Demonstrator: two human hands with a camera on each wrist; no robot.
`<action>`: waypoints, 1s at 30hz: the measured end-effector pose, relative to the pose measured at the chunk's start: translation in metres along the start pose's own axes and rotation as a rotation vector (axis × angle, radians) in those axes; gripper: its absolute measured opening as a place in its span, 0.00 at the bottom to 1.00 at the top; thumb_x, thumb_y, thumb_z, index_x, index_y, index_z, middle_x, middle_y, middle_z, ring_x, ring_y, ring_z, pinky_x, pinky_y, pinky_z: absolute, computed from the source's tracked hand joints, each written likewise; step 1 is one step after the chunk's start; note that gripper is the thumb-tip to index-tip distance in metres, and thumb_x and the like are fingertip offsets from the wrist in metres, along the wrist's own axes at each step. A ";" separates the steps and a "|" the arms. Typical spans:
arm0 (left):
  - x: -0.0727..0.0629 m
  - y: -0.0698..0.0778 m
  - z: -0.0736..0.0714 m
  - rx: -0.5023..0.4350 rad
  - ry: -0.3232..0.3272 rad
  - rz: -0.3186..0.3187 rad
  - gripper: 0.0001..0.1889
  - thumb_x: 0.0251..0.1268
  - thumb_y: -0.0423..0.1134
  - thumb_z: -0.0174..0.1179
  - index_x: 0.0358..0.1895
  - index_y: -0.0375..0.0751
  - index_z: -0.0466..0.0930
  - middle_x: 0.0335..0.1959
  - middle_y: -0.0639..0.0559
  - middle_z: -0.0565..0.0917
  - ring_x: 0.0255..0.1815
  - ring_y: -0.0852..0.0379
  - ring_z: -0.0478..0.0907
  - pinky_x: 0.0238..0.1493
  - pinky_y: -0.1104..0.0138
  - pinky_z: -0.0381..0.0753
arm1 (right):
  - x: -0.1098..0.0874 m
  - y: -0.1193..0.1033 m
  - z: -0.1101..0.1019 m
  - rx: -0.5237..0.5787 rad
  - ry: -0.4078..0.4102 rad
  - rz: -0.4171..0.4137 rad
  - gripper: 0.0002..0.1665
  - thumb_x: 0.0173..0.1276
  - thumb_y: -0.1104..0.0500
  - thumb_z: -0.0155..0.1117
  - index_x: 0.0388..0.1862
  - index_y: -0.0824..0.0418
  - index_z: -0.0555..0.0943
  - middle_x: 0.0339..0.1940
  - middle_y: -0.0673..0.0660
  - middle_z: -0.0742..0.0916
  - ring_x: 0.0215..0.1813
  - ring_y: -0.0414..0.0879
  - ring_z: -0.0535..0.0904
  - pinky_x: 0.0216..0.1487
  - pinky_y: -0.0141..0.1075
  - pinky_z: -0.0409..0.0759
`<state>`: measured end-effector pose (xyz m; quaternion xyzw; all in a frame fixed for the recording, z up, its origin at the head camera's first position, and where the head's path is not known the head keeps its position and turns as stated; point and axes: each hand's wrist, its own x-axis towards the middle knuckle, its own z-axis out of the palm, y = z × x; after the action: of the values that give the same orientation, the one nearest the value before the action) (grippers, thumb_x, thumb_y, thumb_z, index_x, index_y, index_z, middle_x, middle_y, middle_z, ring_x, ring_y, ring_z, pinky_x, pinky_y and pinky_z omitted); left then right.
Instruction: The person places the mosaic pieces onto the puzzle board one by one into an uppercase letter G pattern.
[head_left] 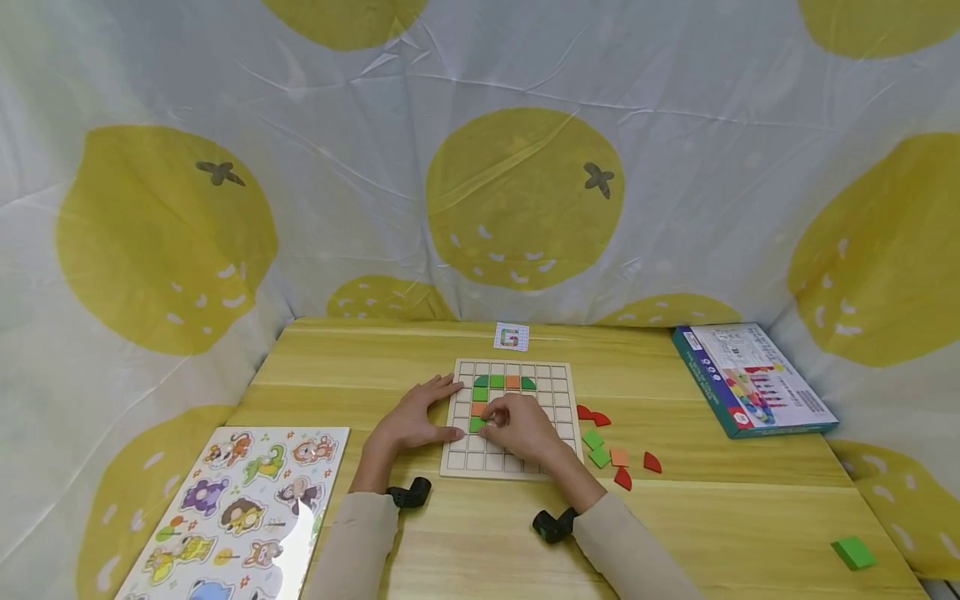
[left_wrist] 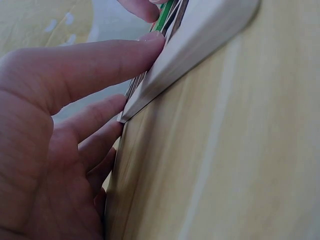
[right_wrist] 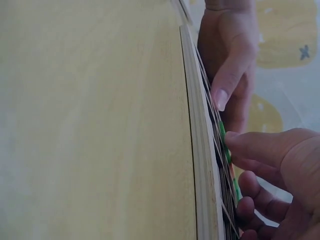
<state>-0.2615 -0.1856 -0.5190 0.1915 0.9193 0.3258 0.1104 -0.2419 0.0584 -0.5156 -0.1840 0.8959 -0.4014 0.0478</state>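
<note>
A wooden grid board [head_left: 561, 417] lies in front of me, with green and orange tiles forming a row and a column. My left hand [head_left: 414, 415] steadies the board's left edge, thumb on its near-left part, fingers spread along the side. Over the middle of the board, my right hand [head_left: 525, 427] has thumb and forefinger at the lowest green square tile [head_left: 477, 425], pinching it in its cell. The right wrist view shows that thumb [right_wrist: 250, 146] against a green tile; the far side of the grip is hidden.
Red quarter-round pieces [head_left: 652, 462], green squares [head_left: 598, 457] and an orange square [head_left: 618, 457] lie right of the board. A pattern card [head_left: 512, 337] is behind it. An animal puzzle [head_left: 240, 500] lies left, a box [head_left: 757, 379] back right, a green block [head_left: 853, 552] front right.
</note>
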 end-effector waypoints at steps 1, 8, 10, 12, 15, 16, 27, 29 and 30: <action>0.000 0.000 0.000 0.001 -0.002 0.000 0.45 0.57 0.57 0.73 0.79 0.53 0.66 0.84 0.51 0.58 0.86 0.44 0.47 0.84 0.41 0.45 | 0.000 0.000 0.000 0.002 0.001 -0.005 0.06 0.64 0.55 0.77 0.39 0.52 0.91 0.26 0.46 0.81 0.32 0.41 0.74 0.32 0.33 0.72; 0.000 0.001 -0.001 -0.006 0.000 -0.005 0.45 0.56 0.56 0.74 0.79 0.53 0.67 0.84 0.51 0.58 0.86 0.43 0.47 0.84 0.40 0.45 | -0.003 0.001 -0.005 0.053 0.008 0.003 0.06 0.64 0.54 0.76 0.40 0.52 0.91 0.28 0.47 0.81 0.33 0.42 0.75 0.33 0.33 0.73; 0.000 0.001 -0.001 -0.011 0.004 -0.009 0.45 0.56 0.56 0.74 0.79 0.53 0.67 0.84 0.51 0.58 0.86 0.43 0.48 0.83 0.39 0.46 | -0.005 0.002 -0.008 0.067 0.015 0.016 0.06 0.65 0.54 0.76 0.40 0.51 0.91 0.29 0.47 0.82 0.34 0.43 0.75 0.33 0.32 0.74; 0.000 0.001 0.000 -0.012 0.004 -0.014 0.45 0.56 0.56 0.74 0.79 0.53 0.67 0.84 0.51 0.58 0.86 0.43 0.47 0.83 0.39 0.46 | -0.007 0.003 -0.012 0.072 0.023 0.024 0.06 0.65 0.54 0.76 0.40 0.51 0.91 0.29 0.47 0.82 0.34 0.43 0.75 0.34 0.33 0.74; 0.000 0.001 0.000 -0.012 0.005 -0.024 0.45 0.56 0.56 0.74 0.79 0.54 0.67 0.84 0.52 0.58 0.86 0.42 0.47 0.83 0.38 0.46 | -0.012 0.006 -0.019 0.077 0.037 0.028 0.07 0.65 0.54 0.76 0.41 0.52 0.91 0.29 0.47 0.82 0.33 0.43 0.74 0.34 0.33 0.74; 0.000 0.001 0.000 -0.014 0.004 -0.029 0.45 0.56 0.56 0.74 0.79 0.55 0.67 0.84 0.52 0.58 0.86 0.42 0.47 0.83 0.38 0.46 | -0.013 0.008 -0.022 0.075 0.044 0.025 0.07 0.65 0.55 0.76 0.41 0.53 0.91 0.29 0.47 0.83 0.33 0.43 0.74 0.33 0.32 0.74; 0.000 -0.001 0.001 -0.006 0.008 -0.009 0.46 0.56 0.55 0.74 0.79 0.53 0.67 0.84 0.51 0.58 0.86 0.43 0.47 0.84 0.40 0.46 | -0.030 0.030 -0.053 0.054 0.104 0.063 0.07 0.64 0.57 0.77 0.41 0.55 0.91 0.28 0.48 0.81 0.31 0.43 0.73 0.33 0.31 0.72; -0.001 0.000 0.001 -0.005 0.008 -0.008 0.46 0.56 0.55 0.74 0.79 0.53 0.67 0.84 0.51 0.58 0.86 0.42 0.48 0.83 0.40 0.46 | -0.033 0.037 -0.058 0.044 0.113 0.076 0.07 0.64 0.56 0.77 0.41 0.54 0.91 0.28 0.48 0.81 0.31 0.42 0.73 0.32 0.31 0.72; -0.001 0.000 0.001 -0.006 0.008 -0.009 0.46 0.56 0.55 0.75 0.79 0.54 0.67 0.84 0.52 0.58 0.86 0.42 0.47 0.83 0.39 0.46 | -0.034 0.041 -0.061 0.043 0.114 0.082 0.07 0.64 0.56 0.77 0.41 0.54 0.91 0.28 0.48 0.81 0.31 0.43 0.73 0.33 0.31 0.72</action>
<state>-0.2608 -0.1857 -0.5195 0.1860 0.9195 0.3288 0.1087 -0.2360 0.1385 -0.5067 -0.1229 0.8952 -0.4280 0.0172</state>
